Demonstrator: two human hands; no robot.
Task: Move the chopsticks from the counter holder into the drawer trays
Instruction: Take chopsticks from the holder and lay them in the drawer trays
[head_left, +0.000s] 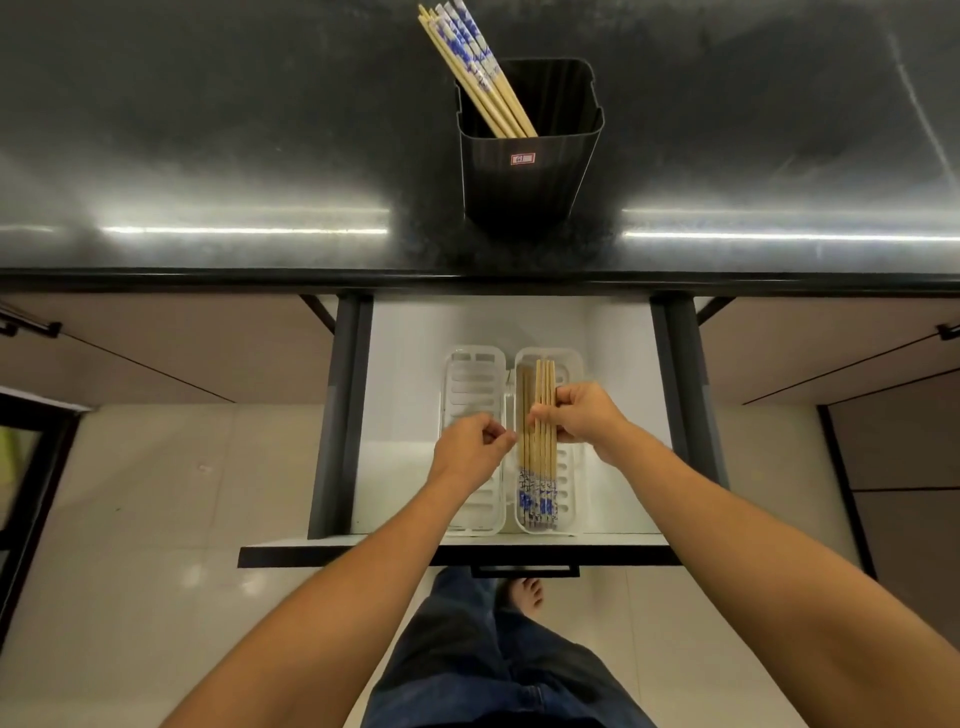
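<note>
The open drawer (410, 374) served as the landmark, pulled out below the dark counter (208, 156). Inside it, 2 white slotted trays lay side by side: the left tray (470, 374) sat bare of chopsticks, and the right tray (569, 467) touched it along its inner edge. The right hand (584, 413) was closed around a bundle of chopsticks (540, 452) over the right tray, thumb and fingers pinching their middle, with the bare wooden tips pointing toward the drawer's back and the blue-patterned ends toward its front. How many sticks it held could not be counted surely, and whether they rested on the tray floor could not be told. The left hand (475, 444) hovered over the left tray, fingers curled into a loose fist holding nothing, its knuckles just beside the bundle. Beyond the drawer's back, on the counter, a black holder (530, 171) stood with the remaining chopsticks (475, 70) leaning out toward its far-left corner.
</note>
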